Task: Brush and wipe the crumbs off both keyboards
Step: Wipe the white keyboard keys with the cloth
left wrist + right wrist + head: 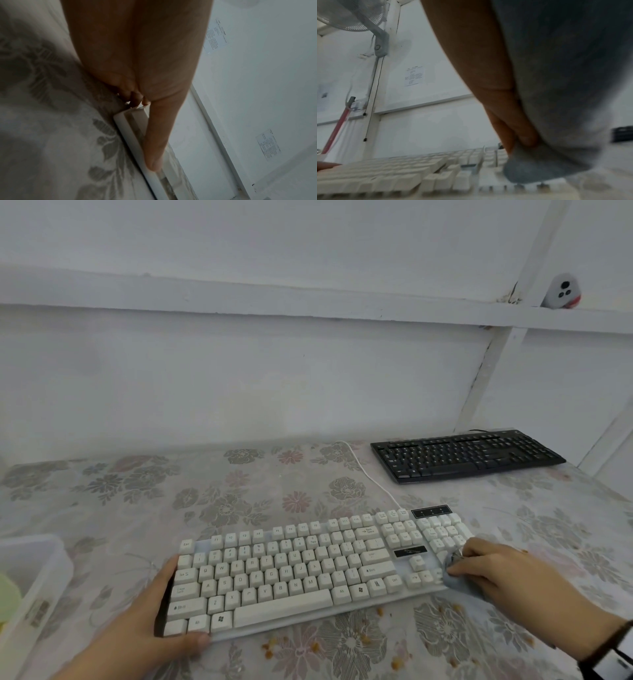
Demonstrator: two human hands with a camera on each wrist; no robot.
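A white keyboard (291, 570) lies on the flowered tablecloth near the front edge. My left hand (161, 611) grips its left end, thumb along the front edge (154, 148) and fingers behind. My right hand (486, 566) holds a bunched grey cloth (452, 571) and presses it on the keyboard's lower right corner by the number pad; the right wrist view shows the cloth (530, 169) against the keys (402, 171). A black keyboard (466, 455) sits at the back right, untouched. Yellow crumbs (380, 611) lie on the tablecloth in front of the white keyboard.
A white plastic bin (30, 583) stands at the left edge with something pale green in it. The white keyboard's cable (370, 474) runs back toward the wall. The wall (274, 378) is close behind the table. A small grey device (563, 290) sits on a ledge.
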